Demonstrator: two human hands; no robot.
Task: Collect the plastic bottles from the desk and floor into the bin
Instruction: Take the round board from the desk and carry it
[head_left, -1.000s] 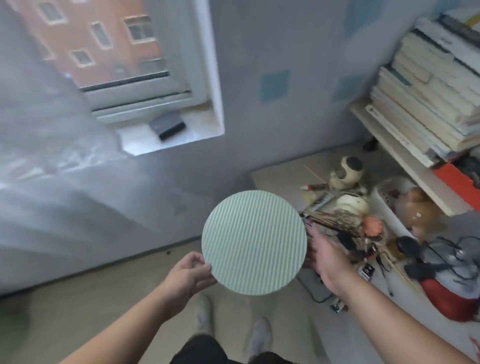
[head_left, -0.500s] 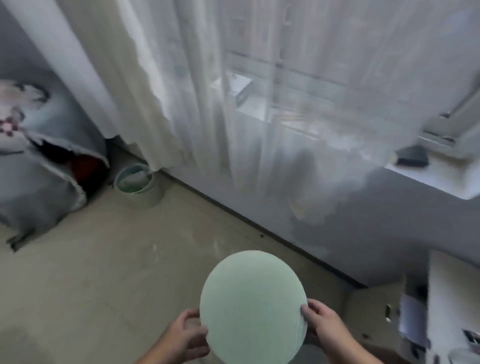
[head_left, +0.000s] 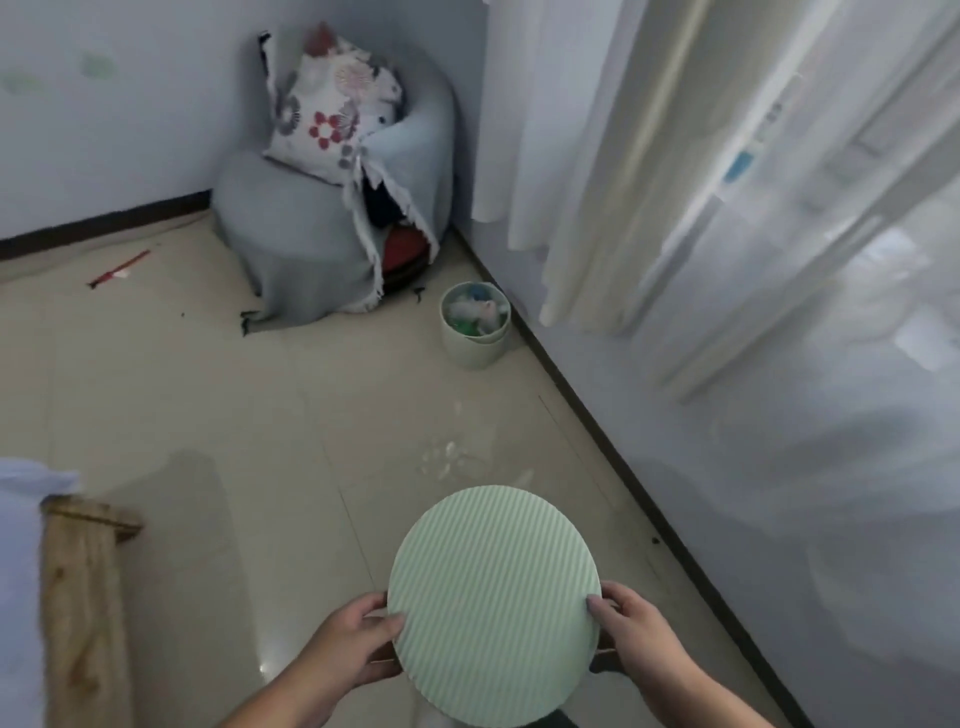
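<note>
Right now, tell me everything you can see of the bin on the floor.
The bin is a round, pale green tub, plastic by its look. It stands upright and uncovered on the tiled floor, close to the baseboard, right of the grey covered seat. Clear, green and blue items fill it nearly to the rim, too blurred to identify.

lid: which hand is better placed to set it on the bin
Left, but only slightly. The left hand and right hand grip opposite edges of the green lid; the bin stands ahead beside the wall, so the left side has open floor.
</note>
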